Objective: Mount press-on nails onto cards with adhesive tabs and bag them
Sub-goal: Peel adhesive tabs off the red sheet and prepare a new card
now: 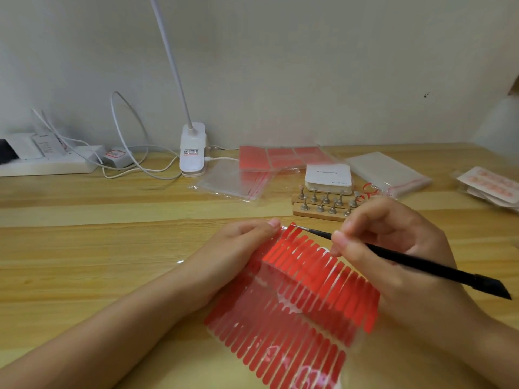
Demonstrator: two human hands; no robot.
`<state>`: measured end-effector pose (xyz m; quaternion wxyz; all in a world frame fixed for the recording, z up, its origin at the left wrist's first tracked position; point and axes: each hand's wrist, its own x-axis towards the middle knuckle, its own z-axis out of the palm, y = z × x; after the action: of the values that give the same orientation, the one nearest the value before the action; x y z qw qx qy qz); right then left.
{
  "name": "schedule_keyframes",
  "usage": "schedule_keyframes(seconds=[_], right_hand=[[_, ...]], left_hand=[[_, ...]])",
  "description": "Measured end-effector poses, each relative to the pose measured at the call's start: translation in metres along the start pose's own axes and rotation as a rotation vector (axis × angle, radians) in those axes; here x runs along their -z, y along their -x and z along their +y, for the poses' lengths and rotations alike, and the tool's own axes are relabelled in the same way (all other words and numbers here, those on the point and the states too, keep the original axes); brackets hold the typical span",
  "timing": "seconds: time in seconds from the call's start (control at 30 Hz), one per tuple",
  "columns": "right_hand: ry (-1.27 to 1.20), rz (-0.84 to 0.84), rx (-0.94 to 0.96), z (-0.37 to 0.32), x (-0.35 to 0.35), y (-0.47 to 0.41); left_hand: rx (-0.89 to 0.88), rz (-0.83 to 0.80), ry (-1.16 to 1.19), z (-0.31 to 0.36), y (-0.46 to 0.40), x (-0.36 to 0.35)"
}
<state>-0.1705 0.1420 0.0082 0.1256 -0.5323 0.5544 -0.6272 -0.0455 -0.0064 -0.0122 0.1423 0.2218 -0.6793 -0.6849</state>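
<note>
A clear sheet of red adhesive tabs [306, 279] is bent up off the wooden table [112, 248] between my hands. My left hand [241, 245] grips its upper left edge, fingers curled over the top. My right hand [393, 248] pinches a thin black pointed tool [421, 265], whose fine tip touches the top of a tab near my left fingertips. Behind them stands a wooden block with several metal nail stands [323, 204]. A stack of white cards [328, 176] sits behind the block. Clear bags [233, 181] lie further left.
A white clip lamp [193, 148] stands at the back, with cables and a power strip [47, 164] to its left. More red tab sheets [283, 157], a packet of clear bags [390, 172] and bagged nail cards [491, 186] lie at the back right.
</note>
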Motion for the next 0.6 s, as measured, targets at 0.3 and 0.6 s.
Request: schedule_keyframes(seconds=[0.3,0.6], right_hand=[[-0.184,0.018,-0.034,-0.004,0.004,-0.005],[-0.373,0.004,-0.014,-0.021,0.009,-0.014]], left_hand=[[-0.055,0.016,-0.065,-0.002,0.000,0.001],[0.014,0.059,-0.018,0.001,0.000,0.000]])
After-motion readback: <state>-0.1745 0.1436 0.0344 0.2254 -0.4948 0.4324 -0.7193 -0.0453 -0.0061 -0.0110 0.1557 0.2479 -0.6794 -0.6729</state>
